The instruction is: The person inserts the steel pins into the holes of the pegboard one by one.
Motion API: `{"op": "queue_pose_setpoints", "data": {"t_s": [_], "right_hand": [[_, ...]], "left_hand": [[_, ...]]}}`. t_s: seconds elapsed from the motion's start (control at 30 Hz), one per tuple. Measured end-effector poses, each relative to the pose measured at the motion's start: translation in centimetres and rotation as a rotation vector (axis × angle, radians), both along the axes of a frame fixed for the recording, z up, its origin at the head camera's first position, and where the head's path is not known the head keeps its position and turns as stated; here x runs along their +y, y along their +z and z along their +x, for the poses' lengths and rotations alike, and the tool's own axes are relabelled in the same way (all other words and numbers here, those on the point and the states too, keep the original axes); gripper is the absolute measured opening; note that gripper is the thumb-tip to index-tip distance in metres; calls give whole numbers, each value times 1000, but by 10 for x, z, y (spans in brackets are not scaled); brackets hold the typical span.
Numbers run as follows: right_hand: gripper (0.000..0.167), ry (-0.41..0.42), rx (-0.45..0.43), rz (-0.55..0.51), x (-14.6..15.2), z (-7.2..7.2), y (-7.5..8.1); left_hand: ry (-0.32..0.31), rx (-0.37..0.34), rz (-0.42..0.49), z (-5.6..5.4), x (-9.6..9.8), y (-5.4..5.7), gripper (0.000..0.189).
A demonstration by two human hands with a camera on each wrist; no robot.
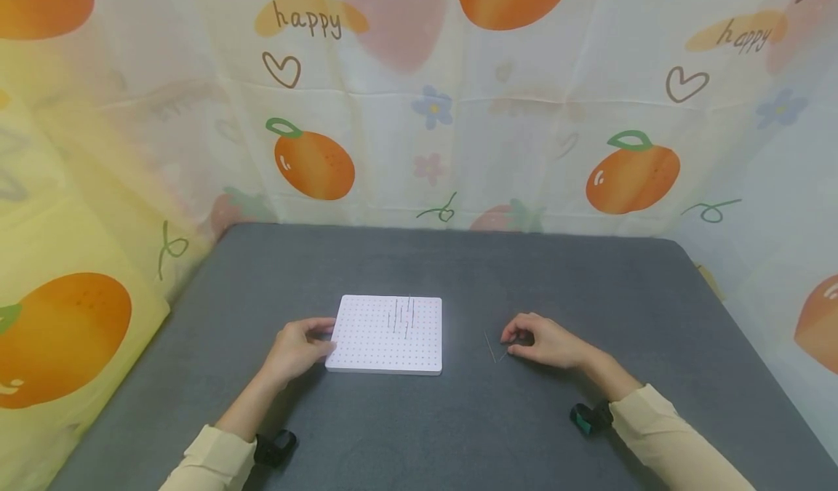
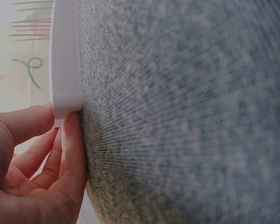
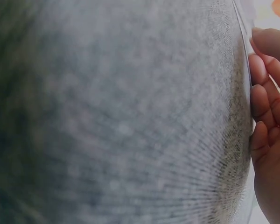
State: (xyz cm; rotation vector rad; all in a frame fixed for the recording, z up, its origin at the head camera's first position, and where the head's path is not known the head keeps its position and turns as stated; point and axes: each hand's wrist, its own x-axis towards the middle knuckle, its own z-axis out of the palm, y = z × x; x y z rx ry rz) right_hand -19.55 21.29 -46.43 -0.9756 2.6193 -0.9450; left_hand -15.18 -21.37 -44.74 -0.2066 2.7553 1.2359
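A white board with a grid of small holes (image 1: pixel 382 353) lies flat on the table. Several thin dark needles (image 1: pixel 395 316) stand upright in its back right part; the left wrist view shows some needles (image 2: pixel 32 30) side-on. My left hand (image 1: pixel 297 349) holds the board's left edge between thumb and fingers. On the table right of the board lies a thin needle (image 1: pixel 489 345). Beside it, my right hand (image 1: pixel 540 340) rests low with curled fingers. Its thumb and index finger pinch another fine needle (image 1: pixel 502 357), whose gripped end is hidden.
A dark grey cloth covers the table (image 1: pixel 393 433). Behind and at the sides hangs a curtain (image 1: pixel 386 134) printed with oranges, hearts and the word happy. Each wrist wears a black strap device (image 1: pixel 276 447), close to the tabletop.
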Motion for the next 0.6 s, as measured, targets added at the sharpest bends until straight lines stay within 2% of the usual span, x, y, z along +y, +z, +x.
{"op": "queue_pose_setpoints", "data": {"t_s": [0.33, 0.6], "right_hand": [[9, 52, 75, 5, 0, -2, -1], [9, 62, 115, 3, 1, -3, -3]], "left_hand": [[0, 4, 11, 0, 0, 1, 43], [-2, 2, 24, 1, 0, 1, 44]]}}
